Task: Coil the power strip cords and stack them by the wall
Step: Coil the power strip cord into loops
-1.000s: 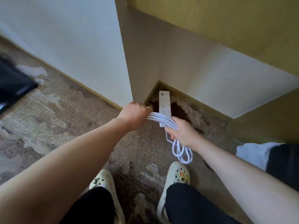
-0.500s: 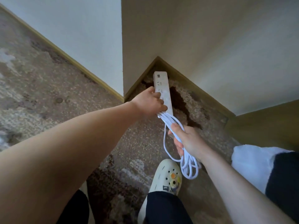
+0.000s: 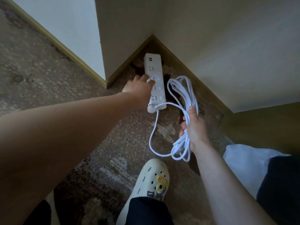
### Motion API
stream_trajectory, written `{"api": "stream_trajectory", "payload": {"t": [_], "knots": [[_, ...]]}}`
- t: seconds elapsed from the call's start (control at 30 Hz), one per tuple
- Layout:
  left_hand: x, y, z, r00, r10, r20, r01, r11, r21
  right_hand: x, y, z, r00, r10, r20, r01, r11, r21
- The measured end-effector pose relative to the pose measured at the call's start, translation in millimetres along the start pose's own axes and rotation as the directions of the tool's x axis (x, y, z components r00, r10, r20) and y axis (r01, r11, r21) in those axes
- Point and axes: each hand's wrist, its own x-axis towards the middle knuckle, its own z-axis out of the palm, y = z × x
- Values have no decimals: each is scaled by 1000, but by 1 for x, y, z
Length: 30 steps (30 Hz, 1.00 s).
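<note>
Left hand [image 3: 139, 88] is reaching onto the power strip [image 3: 155, 82] lying in the wall corner, grip apparently loose | right hand [image 3: 194, 130] is clutching the coiled cord [image 3: 183, 98] | risk: slack tail tugging loops apart.

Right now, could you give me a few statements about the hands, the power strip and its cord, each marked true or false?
1. The right hand grips the coiled cord. True.
2. The power strip lies on the carpet near the wall corner. True.
3. The left hand holds the coil. False: it rests on the power strip.
4. The cord is unplugged from the strip's body. False: it runs from the strip's near end.
</note>
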Motion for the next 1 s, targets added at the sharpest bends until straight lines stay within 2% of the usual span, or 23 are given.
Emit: {"api": "stream_trajectory", "payload": {"t": [0.1, 0.27, 0.37, 0.43, 0.63, 0.77, 0.9, 1.0], "knots": [[15, 25, 22, 964, 123, 236, -153, 982, 113, 10, 10, 4, 998, 32, -56, -25, 992, 123], [52, 51, 39, 914, 141, 379, -217, 962, 165, 14, 10, 7, 997, -16, -78, 41, 940, 340], [67, 40, 42, 886, 175, 429, -316, 905, 283, 12, 2, 1, 988, -78, -131, 122, 920, 372], [68, 37, 46, 890, 184, 417, -344, 871, 351, 11, -5, -2, 979, -106, -171, 166, 908, 384], [53, 15, 56, 933, 209, 294, -314, 872, 375, 19, -17, 1, 950, -218, -223, 289, 883, 369], [47, -26, 58, 944, 233, 232, -314, 849, 426, 25, -7, 24, 961, -217, -174, 264, 906, 330], [39, -53, 53, 978, 107, 181, -168, 916, 364, 27, -11, 46, 972, -203, -116, 227, 941, 250], [33, -67, 51, 990, 66, 122, -113, 892, 437, 28, -32, 55, 939, -288, -188, 328, 916, 231]]}}
